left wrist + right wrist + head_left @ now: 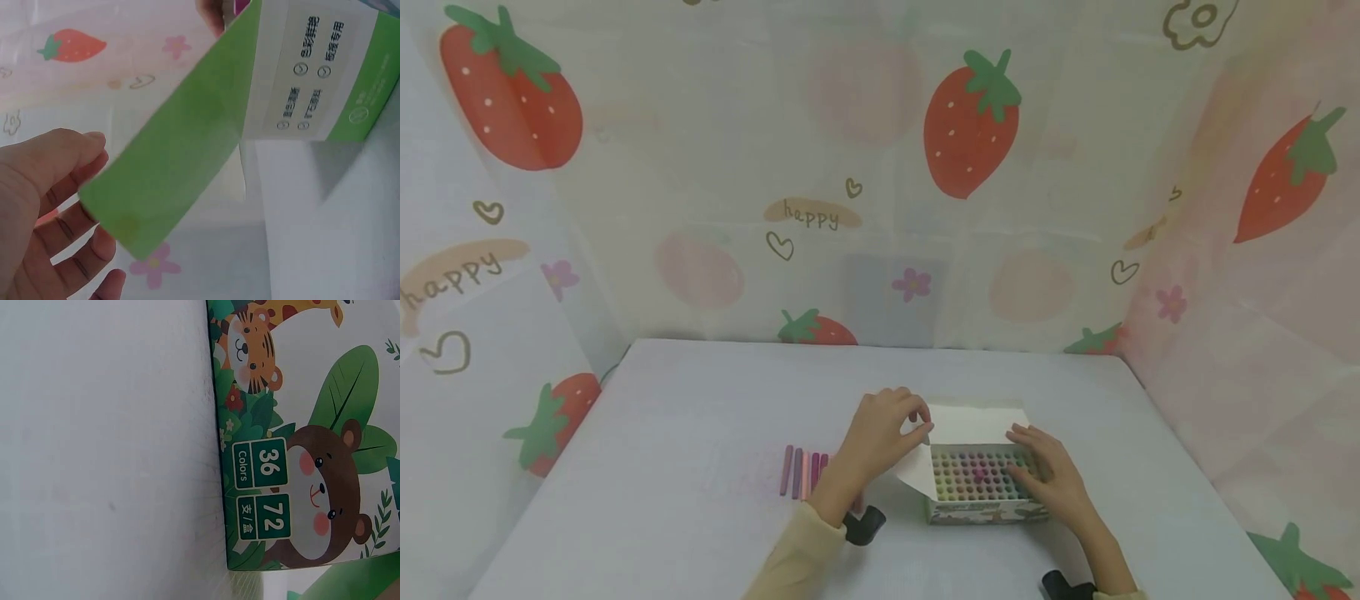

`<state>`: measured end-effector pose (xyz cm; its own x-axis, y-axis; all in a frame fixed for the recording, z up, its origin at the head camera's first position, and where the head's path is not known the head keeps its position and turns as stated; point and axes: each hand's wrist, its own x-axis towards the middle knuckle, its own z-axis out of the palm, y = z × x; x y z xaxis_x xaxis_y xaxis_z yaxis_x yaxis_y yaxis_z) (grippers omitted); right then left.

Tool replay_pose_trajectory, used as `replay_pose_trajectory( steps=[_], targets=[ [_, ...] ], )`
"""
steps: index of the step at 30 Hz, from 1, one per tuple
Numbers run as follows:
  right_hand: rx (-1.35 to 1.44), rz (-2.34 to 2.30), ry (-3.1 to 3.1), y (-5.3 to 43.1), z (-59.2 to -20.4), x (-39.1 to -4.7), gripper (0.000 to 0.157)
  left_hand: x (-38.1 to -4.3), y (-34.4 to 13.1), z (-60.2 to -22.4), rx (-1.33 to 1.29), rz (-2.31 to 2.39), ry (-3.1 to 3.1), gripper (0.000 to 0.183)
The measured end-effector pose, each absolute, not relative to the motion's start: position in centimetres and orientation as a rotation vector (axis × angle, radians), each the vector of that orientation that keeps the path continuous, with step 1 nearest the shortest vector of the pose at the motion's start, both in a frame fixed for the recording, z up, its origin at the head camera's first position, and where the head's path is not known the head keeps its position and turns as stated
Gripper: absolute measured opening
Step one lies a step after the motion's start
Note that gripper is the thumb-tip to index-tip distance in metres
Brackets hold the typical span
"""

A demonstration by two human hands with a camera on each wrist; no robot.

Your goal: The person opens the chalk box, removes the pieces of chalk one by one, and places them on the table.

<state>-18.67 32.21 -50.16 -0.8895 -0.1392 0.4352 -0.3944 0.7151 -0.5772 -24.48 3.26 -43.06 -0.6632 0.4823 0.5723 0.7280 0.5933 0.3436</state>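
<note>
A printed box of coloured chalk (973, 511) stands on the table with its lid raised at the back, rows of chalk ends showing inside. One pink chalk (980, 475) sticks up above the others. My left hand (883, 429) is at the box's left side flap (916, 471), thumb and fingers apart. The left wrist view shows the flap's green outer face (169, 144) with its corner right at the fingers. My right hand (1056, 475) rests at the right edge, thumb over the chalks and fingers toward the lid; the right wrist view shows mostly the box's animal-printed front (312, 450).
Several pink and purple chalk sticks (796, 472) lie side by side on the white table (685, 467), left of the box, partly hidden by my left forearm. Strawberry-printed cloth (880, 167) hangs behind and at both sides of the table.
</note>
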Motion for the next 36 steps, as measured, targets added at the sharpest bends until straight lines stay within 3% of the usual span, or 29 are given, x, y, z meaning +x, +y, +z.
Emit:
replay_pose_trajectory(
  steps=[20, 36],
  targets=[
    [0.393, 0.974, -2.576, 32.2, -50.4, -18.9, 0.047, -22.8, 7.7, -44.7, -1.042, -0.391, -2.589, 0.011],
    [0.36, 0.926, -2.594, 32.2, -50.4, -18.9, 0.047, -21.9, 9.9, -45.2, -1.107, -0.013, -2.711, 0.028]
  ],
)
